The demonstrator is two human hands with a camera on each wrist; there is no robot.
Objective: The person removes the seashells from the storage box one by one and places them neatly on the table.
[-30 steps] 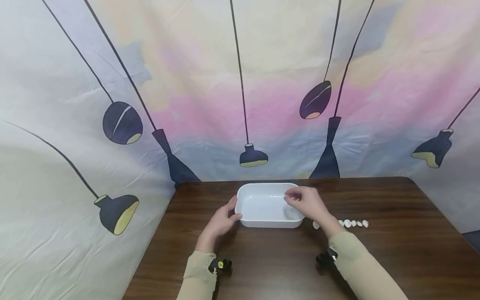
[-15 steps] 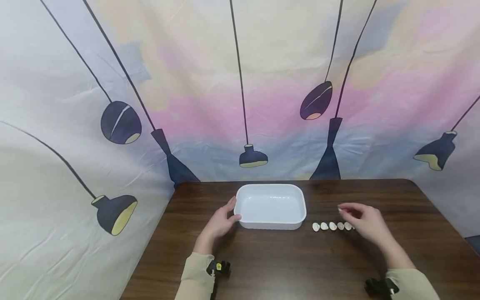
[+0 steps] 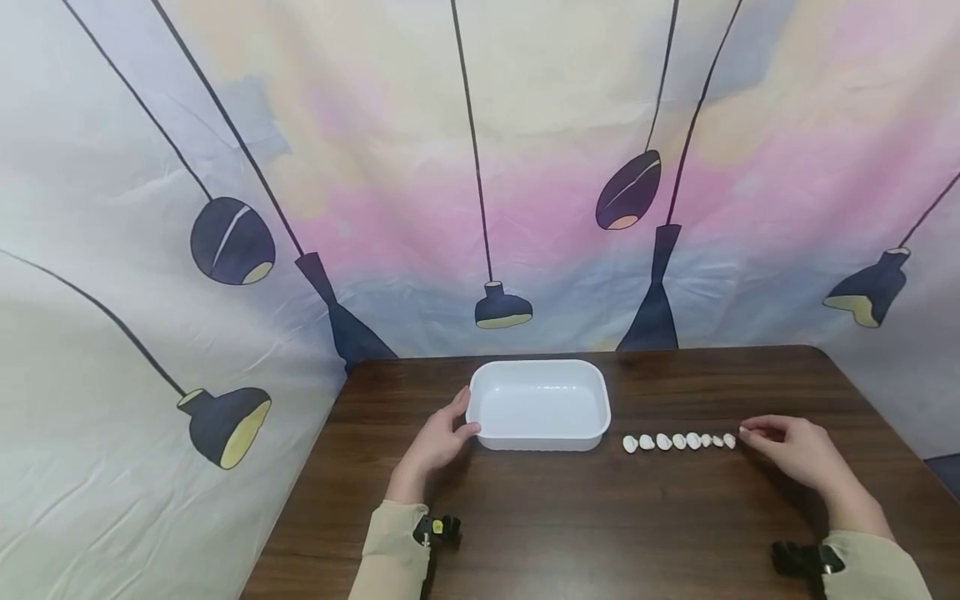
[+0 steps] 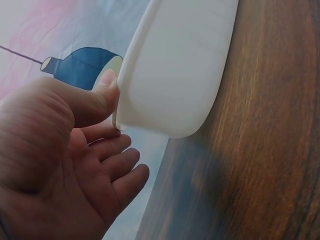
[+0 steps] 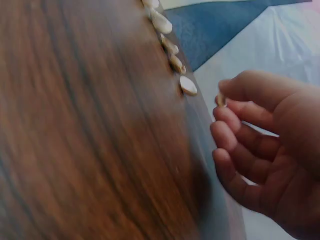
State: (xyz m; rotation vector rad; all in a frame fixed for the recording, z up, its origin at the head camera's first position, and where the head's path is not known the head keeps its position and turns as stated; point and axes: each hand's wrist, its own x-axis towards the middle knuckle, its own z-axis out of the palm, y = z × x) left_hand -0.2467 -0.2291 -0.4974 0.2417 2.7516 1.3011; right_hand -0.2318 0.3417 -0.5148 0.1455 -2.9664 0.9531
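Note:
A white rectangular dish [image 3: 540,442] stands upright on the brown table, its inside bare. My left hand [image 3: 433,440] holds its left end; in the left wrist view the thumb lies at the rim and the other fingers are loosely spread. To the right of the dish runs a row of small white seashells [image 3: 663,442]. At the row's right end is my right hand [image 3: 801,454]. Between its thumb and index finger it pinches a small shell [image 5: 220,99], mostly hidden by the fingertips, just beyond the last shell [image 5: 188,85] of the row.
The dark wood-grain table [image 3: 570,517] ends at a cloth backdrop [image 3: 420,208] printed with hanging lamps. A black wrist camera [image 3: 442,530] sits on the left forearm and another camera [image 3: 798,558] on the right one.
My right hand has moved from over the dish, rightward past the shells, to the right end of the row. The left hand stays at the dish.

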